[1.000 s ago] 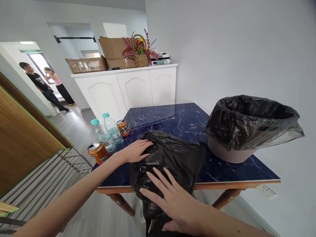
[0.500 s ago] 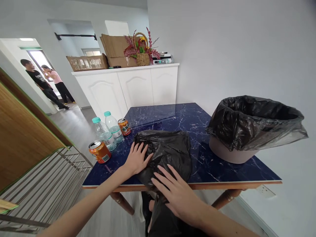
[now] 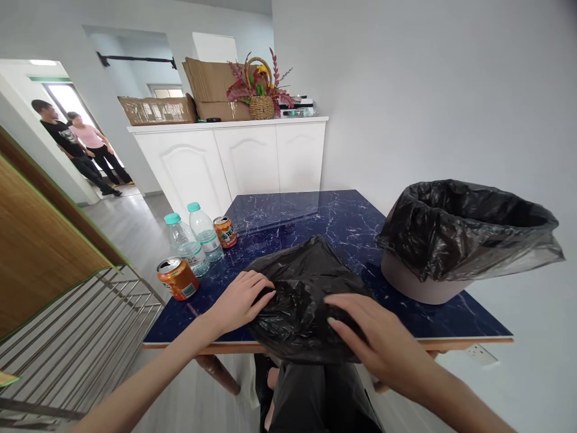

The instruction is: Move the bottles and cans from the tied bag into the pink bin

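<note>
A crumpled black plastic bag (image 3: 306,276) lies on the near part of the dark blue marble table (image 3: 333,219), bunched into a low peak, with part of it hanging over the front edge. My left hand (image 3: 238,299) has its fingers curled into the bag's left side. My right hand (image 3: 381,341) is laid over the bag's right side, its fingers bent onto the plastic and its thumb hidden.
A bin (image 3: 415,284) lined with a black bag (image 3: 464,231) stands at the table's right. Two water bottles (image 3: 193,237) and two orange cans (image 3: 177,278) stand at the left edge. Behind are a white cabinet (image 3: 234,159) with a flower basket (image 3: 261,93) and two people (image 3: 76,144) in the doorway.
My right hand has moved from the bag's near edge to its right side. My left hand's fingers have curled into the bag. The bag went from lying flat to bunched upward.
</note>
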The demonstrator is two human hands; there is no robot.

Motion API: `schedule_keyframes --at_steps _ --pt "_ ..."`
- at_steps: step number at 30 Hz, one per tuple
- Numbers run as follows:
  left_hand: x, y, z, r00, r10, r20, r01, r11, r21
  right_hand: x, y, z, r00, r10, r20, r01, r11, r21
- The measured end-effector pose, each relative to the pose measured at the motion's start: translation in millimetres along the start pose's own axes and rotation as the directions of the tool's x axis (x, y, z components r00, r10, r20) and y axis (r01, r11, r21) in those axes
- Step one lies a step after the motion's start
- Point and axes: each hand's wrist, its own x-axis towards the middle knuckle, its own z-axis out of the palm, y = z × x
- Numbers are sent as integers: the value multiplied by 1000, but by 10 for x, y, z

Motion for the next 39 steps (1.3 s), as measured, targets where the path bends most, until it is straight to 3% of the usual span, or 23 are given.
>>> schedule_keyframes --at_steps 3,6,9,12,18,22,25,28,31,34,37,39 --pt "72 55 144 999 -13 -44 12 1000 -6 382 -205 378 998 -60 26 61 998 -23" --pt "17 -27 307 999 -14 41 14 1000 2 695 -242 761 990 -36 134 50 993 -105" --pt "-151 -172 387 994 -62 85 61 998 18 779 -85 1025 971 43 234 -5 987 -162" --pt "-314 -295 369 994 -82 72 81 997 22 667 182 1114 970 95 224 -53 981 -185" --pt "-385 -393 315 992 -104 69 103 995 19 363 712 972 986 145 83 -123 967 -222" --pt "-371 -363 284 994 -90 67 90 996 6 159 799 741 978 187 95 -168 970 -176" --pt "-445 -289 216 999 -35 2 35 999 -15 -86 664 498 983 56 175 -41 995 -91" --pt "-588 -192 134 999 32 10 -31 999 -45 -358 545 331 949 -147 280 165 985 -43" --pt "-715 -129 77 995 60 83 -52 995 -89 -549 611 321 960 -169 225 192 978 -85" --pt "-766 -118 69 993 45 107 -30 990 -139 -628 774 343 987 -120 103 125 991 -45" --pt "-735 -81 110 996 -11 85 31 971 -237 -617 843 237 997 81 15 -82 993 90" --pt "-665 7 152 994 -100 36 106 931 -348 -556 812 82 971 233 -52 -221 961 169"
